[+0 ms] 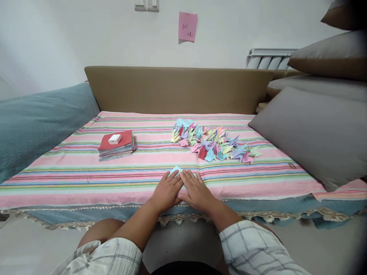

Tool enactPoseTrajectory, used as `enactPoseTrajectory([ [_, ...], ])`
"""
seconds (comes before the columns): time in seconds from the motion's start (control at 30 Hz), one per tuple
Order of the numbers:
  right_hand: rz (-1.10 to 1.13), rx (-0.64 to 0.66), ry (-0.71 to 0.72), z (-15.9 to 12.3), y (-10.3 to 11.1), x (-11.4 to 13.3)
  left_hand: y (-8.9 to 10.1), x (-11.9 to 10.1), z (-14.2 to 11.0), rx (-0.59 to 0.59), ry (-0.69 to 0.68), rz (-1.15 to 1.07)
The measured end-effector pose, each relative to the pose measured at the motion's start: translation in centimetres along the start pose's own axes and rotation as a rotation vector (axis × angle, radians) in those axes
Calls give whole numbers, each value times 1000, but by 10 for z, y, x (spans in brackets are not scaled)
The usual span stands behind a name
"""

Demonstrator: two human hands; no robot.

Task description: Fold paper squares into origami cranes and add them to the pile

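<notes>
We have both palms down at the lower centre of the frame, the left hand (167, 191) and the right hand (197, 191) angled inward until they meet. Neither hand is clenched or grasping; the fingers lie stretched out over a light blue paper (176, 168), which shows mostly as a corner beyond our fingertips. How it is folded beneath them we cannot tell. The paper rests on a striped cloth (71, 193) near its front edge.

Above and to the right of our hands, right of the frame's centre, folded paper cranes (215, 146) in many colours lie crowded together, with a pale blue piece (185, 122) at their far left end. At centre left we see a paper stack (116, 152), red on top, bearing a small white box (115, 139). Grey cushions (309, 130) fill the right side, a brown backrest (177, 91) spans the middle, and a pink note (187, 27) hangs on the wall at upper centre.
</notes>
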State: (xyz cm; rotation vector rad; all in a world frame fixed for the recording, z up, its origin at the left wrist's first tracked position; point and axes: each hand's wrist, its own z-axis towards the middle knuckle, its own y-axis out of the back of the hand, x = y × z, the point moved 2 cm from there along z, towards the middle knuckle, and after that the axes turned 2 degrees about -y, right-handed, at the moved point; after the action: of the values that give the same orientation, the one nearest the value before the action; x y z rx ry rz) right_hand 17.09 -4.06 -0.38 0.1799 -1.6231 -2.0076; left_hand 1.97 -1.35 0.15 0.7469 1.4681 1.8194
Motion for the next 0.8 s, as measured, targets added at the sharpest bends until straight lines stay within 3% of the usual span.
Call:
enactPoseTrajectory([
  [0.37, -73, 105, -70, -4, -7, -14, 2, 12, -11, 51, 43, 45],
  [0.8, -75, 131, -84, -5, -10, -15, 22, 28, -35, 102, 260, 42],
])
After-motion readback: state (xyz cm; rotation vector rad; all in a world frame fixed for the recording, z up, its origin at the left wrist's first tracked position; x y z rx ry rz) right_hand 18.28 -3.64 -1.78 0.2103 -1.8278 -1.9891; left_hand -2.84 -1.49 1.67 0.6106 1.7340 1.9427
